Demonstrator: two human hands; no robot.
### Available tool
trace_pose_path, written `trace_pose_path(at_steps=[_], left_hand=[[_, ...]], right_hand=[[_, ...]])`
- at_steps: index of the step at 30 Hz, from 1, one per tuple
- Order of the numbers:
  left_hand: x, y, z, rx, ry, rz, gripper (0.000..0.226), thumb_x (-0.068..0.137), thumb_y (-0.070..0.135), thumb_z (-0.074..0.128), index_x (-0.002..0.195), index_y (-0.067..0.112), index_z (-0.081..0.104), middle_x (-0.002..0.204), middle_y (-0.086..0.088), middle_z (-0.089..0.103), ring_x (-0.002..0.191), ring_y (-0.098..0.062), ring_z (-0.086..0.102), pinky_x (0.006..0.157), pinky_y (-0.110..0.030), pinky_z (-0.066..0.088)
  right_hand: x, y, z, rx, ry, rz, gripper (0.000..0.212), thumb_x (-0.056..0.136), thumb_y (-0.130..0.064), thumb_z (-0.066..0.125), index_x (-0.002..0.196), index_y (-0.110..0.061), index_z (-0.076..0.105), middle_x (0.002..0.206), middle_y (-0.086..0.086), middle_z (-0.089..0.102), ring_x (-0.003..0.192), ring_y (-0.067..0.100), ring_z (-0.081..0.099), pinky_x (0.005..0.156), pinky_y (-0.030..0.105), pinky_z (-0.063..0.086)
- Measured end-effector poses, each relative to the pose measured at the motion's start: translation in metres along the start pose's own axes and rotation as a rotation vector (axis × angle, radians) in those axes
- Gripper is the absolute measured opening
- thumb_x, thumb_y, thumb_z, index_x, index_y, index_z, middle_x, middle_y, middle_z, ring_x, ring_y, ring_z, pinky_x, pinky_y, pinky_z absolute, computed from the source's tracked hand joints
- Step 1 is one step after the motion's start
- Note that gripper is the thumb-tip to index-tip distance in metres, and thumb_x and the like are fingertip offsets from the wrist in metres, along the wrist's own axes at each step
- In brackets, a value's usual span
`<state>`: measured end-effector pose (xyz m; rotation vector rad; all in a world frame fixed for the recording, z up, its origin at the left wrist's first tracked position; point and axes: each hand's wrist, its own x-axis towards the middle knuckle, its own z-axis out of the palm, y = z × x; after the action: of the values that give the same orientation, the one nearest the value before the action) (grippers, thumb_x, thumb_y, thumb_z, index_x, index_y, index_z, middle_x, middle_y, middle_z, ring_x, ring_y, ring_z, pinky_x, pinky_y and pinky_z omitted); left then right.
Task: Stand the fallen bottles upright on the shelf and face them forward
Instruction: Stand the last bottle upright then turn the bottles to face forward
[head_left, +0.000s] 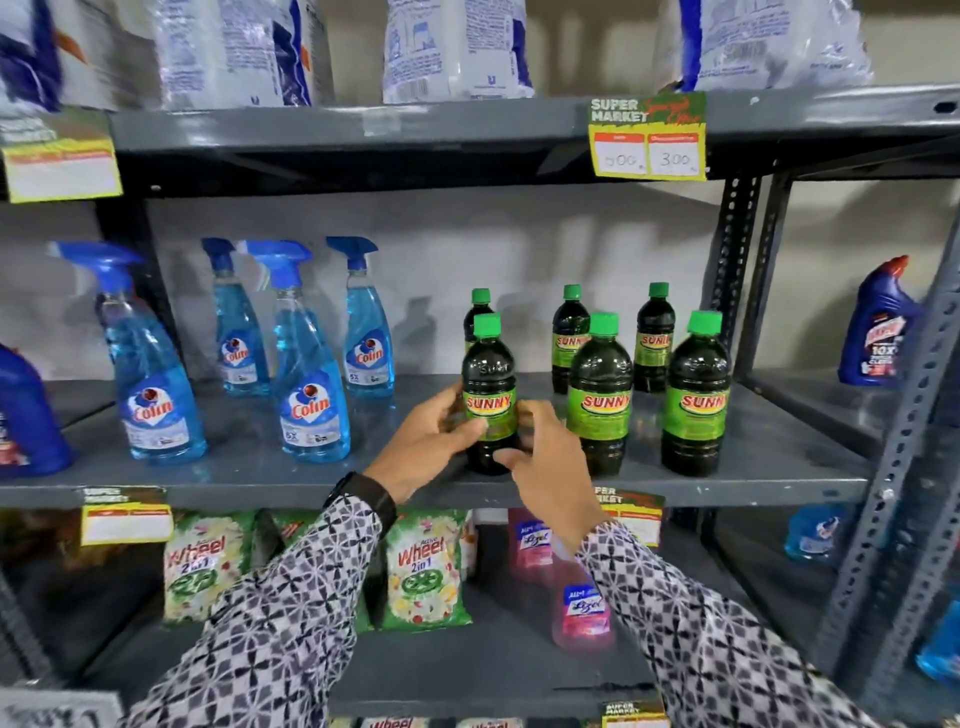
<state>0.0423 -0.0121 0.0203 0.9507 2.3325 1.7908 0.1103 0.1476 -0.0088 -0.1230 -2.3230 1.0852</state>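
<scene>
Several dark Sunny bottles with green caps stand upright on the grey middle shelf (779, 467), labels facing me. The front left Sunny bottle (489, 379) stands near the shelf's front edge. My left hand (431, 441) wraps its lower left side, thumb across the label. My right hand (545, 467) touches its lower right side with fingers spread around the base. Two more front bottles (600, 395) (696, 395) stand to the right, and others (569, 332) (655, 332) stand behind.
Several blue Colin spray bottles (311, 384) stand on the same shelf to the left. A blue cleaner bottle (878, 332) sits on the neighbouring rack at right. Wheel packets (423, 566) and pink Lizol bottles (582, 613) fill the lower shelf. A price tag (647, 137) hangs above.
</scene>
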Motion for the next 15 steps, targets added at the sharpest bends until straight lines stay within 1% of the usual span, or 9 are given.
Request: trace_pose_path(at_steps=[1, 2, 4, 5, 7, 9, 11, 15], left_hand=[[-0.002, -0.003, -0.005, 0.004, -0.011, 0.003, 0.060, 0.092, 0.015, 0.068, 0.147, 0.024, 0.046, 0.136, 0.008, 0.065, 0.127, -0.006, 0.060, 0.114, -0.037, 0.044], [-0.005, -0.006, -0.008, 0.015, -0.026, 0.007, 0.061, 0.092, 0.015, 0.069, 0.147, 0.028, 0.046, 0.136, 0.012, 0.065, 0.129, -0.004, 0.058, 0.114, -0.033, 0.043], [-0.009, -0.012, -0.011, 0.030, -0.049, 0.017, 0.064, 0.090, 0.011, 0.070, 0.142, 0.038, 0.045, 0.128, 0.028, 0.065, 0.126, 0.008, 0.056, 0.109, -0.021, 0.043], [-0.010, -0.014, -0.012, 0.025, -0.051, 0.027, 0.066, 0.090, 0.008, 0.070, 0.141, 0.040, 0.042, 0.124, 0.033, 0.065, 0.124, 0.011, 0.056, 0.106, -0.016, 0.044], [-0.011, -0.018, -0.011, 0.026, -0.046, 0.041, 0.069, 0.089, 0.007, 0.070, 0.142, 0.040, 0.039, 0.126, 0.032, 0.064, 0.127, 0.010, 0.054, 0.105, -0.012, 0.044], [-0.012, -0.021, -0.010, 0.024, -0.049, 0.053, 0.073, 0.089, 0.009, 0.070, 0.147, 0.037, 0.036, 0.134, 0.025, 0.060, 0.131, 0.007, 0.052, 0.106, -0.014, 0.043], [-0.013, -0.023, -0.009, 0.010, -0.051, 0.054, 0.076, 0.090, 0.009, 0.070, 0.153, 0.031, 0.034, 0.139, 0.020, 0.058, 0.134, 0.005, 0.051, 0.111, -0.018, 0.041], [-0.014, -0.023, -0.009, 0.023, -0.054, 0.036, 0.079, 0.090, 0.010, 0.070, 0.155, 0.030, 0.031, 0.143, 0.017, 0.057, 0.135, 0.001, 0.051, 0.115, -0.027, 0.038]], right_hand=[[0.001, 0.000, 0.003, 0.028, -0.009, -0.007, 0.056, 0.085, -0.013, 0.083, 0.130, -0.022, 0.051, 0.121, 0.002, 0.073, 0.113, 0.024, 0.071, 0.099, 0.050, 0.057], [0.002, -0.001, 0.006, 0.051, -0.016, -0.014, 0.056, 0.084, -0.013, 0.085, 0.128, -0.022, 0.051, 0.118, -0.001, 0.071, 0.111, 0.023, 0.072, 0.098, 0.049, 0.057], [0.000, -0.004, 0.007, 0.098, -0.016, -0.014, 0.058, 0.084, -0.011, 0.086, 0.130, -0.019, 0.052, 0.116, -0.006, 0.068, 0.109, 0.021, 0.073, 0.098, 0.045, 0.058], [-0.001, -0.004, 0.007, 0.115, -0.011, -0.014, 0.059, 0.084, -0.009, 0.086, 0.132, -0.017, 0.052, 0.116, -0.007, 0.066, 0.109, 0.020, 0.073, 0.099, 0.042, 0.058], [-0.002, -0.003, 0.007, 0.128, -0.001, -0.014, 0.059, 0.085, -0.007, 0.086, 0.134, -0.015, 0.053, 0.117, -0.008, 0.064, 0.110, 0.020, 0.073, 0.098, 0.037, 0.058], [-0.003, -0.002, 0.008, 0.137, 0.000, -0.014, 0.058, 0.085, -0.007, 0.085, 0.133, -0.015, 0.054, 0.116, -0.008, 0.064, 0.110, 0.019, 0.073, 0.098, 0.035, 0.058], [-0.004, -0.001, 0.008, 0.144, 0.002, -0.014, 0.057, 0.085, -0.007, 0.085, 0.132, -0.017, 0.055, 0.117, -0.009, 0.066, 0.111, 0.018, 0.072, 0.100, 0.036, 0.058], [-0.007, -0.004, 0.008, 0.159, -0.002, -0.022, 0.058, 0.087, -0.008, 0.083, 0.136, -0.018, 0.054, 0.122, -0.010, 0.066, 0.116, 0.014, 0.070, 0.104, 0.038, 0.057]])
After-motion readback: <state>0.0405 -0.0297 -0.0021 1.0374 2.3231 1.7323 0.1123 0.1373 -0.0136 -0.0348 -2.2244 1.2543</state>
